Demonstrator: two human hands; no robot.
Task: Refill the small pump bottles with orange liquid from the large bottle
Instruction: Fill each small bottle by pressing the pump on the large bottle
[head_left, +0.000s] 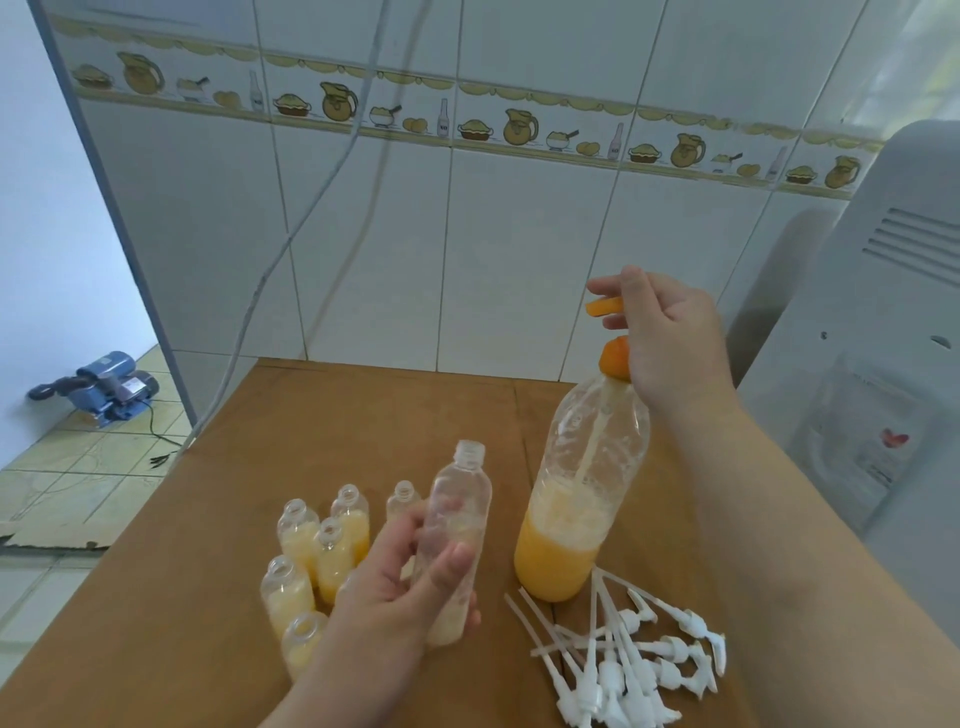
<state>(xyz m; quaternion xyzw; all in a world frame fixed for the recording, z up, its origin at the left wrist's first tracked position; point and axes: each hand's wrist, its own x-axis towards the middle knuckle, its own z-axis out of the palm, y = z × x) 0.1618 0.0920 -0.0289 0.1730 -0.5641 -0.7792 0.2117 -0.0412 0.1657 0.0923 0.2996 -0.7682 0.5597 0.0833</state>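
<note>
Holding a small clear bottle (457, 540), uncapped and tilted, in the left hand (395, 587) at lower centre of the frame, the grip curled round its lower half, only a pale residue sitting at its bottom, so judging this one not yet refilled

Pinching the orange pump head (605, 307) of the large bottle (582, 499) with the right hand (670, 343) at right of centre, fingers closed on the spout, the large bottle standing upright on the wooden bench (260, 519), roughly a third full of orange liquid

Standing in a cluster at lower left of centre, just beside the left hand, six or so small open bottles (322, 551), most partly filled with yellow-orange liquid, one at the back looking nearly empty

Lying in a heap at lower right, the white pump tops (623, 660), none fitted yet

Judging the task partly done: filling of the held bottle remaining, perhaps topping up others, then fitting every pump
</note>
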